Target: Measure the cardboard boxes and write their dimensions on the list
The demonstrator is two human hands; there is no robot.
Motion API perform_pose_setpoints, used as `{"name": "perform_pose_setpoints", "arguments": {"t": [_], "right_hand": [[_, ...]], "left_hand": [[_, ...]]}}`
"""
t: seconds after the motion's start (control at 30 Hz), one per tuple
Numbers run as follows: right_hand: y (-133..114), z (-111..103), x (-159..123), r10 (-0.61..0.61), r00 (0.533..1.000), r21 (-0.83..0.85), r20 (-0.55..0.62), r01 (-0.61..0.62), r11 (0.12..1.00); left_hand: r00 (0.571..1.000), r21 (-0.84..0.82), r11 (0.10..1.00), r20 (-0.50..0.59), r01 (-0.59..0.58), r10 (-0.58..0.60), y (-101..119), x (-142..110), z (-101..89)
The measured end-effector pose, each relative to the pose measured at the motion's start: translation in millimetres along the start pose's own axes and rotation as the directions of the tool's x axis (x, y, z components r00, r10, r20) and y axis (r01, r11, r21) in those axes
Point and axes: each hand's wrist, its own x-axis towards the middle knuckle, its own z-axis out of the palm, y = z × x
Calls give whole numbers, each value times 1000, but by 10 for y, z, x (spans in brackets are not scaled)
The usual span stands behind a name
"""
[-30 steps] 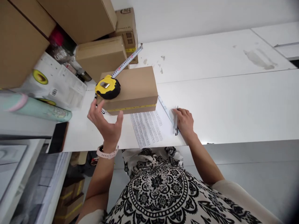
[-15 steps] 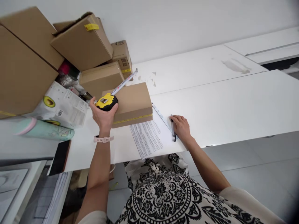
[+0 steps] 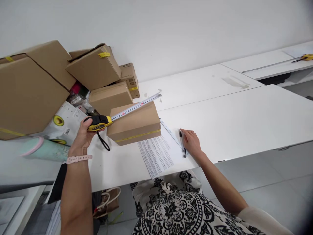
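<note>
My left hand (image 3: 84, 133) is closed around a yellow and black tape measure (image 3: 99, 122), whose black wrist strap hangs below. The white blade (image 3: 134, 107) extends right and away, passing over the top of a closed cardboard box (image 3: 137, 122); its metal end is beyond the box's far edge. I cannot tell whether the blade touches the box. My right hand (image 3: 192, 142) lies on the table with its fingers stretched out, fingertips by the top of a black and clear pen (image 3: 182, 143). A printed sheet of numbers (image 3: 156, 156) lies partly under the box, with a pale ruler-like strip (image 3: 168, 129) beside it.
Several cardboard boxes (image 3: 90, 68) are stacked at the back left. A white avocado-print carton (image 3: 69, 120), a mint bottle (image 3: 46, 150) and a dark phone-like slab (image 3: 58, 182) are on the left. Another tape measure (image 3: 306, 57) lies far right on the white table (image 3: 234, 120).
My left hand has moved left and turned the tape measure. More blade shows, now crossing above the box top. My right hand stays by the pen; the view has tilted up.
</note>
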Motion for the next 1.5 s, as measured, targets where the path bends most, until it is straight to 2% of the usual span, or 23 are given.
{"name": "perform_pose_setpoints", "arguments": {"t": [0.13,0.23,0.33,0.43,0.5,0.7,0.87,1.03,1.3,1.5], "right_hand": [[-30,-54,27,89,995,124,-38,-84,989],[-140,-137,145,150,986,266,-75,-125,956],[-342,-236,376,131,986,384,-103,-82,920],[-581,-318,645,54,992,440,-116,3,898],[-730,-347,796,15,996,476,-89,29,879],[-1065,-264,1049,-68,991,607,117,-17,795],[-1252,-176,1142,-93,978,599,187,-39,800],[-1319,-177,1151,-92,976,559,198,-35,828],[-1232,-60,1172,-138,976,541,169,25,840],[-1224,-74,1193,-150,973,526,172,38,849]], "left_hand": [[995,93,992,49,87,-92,110,108,-52],[986,161,979,88,123,-138,191,188,-47],[982,206,970,112,130,-155,258,251,-27],[980,236,964,120,125,-156,316,298,-30],[980,248,961,121,123,-157,350,324,-56],[979,256,957,112,136,-169,417,366,-189],[972,265,951,123,163,-200,428,361,-216],[963,257,945,123,201,-239,363,359,-221],[962,215,950,103,225,-251,236,302,-263],[962,204,954,121,218,-246,220,269,-307]]}}
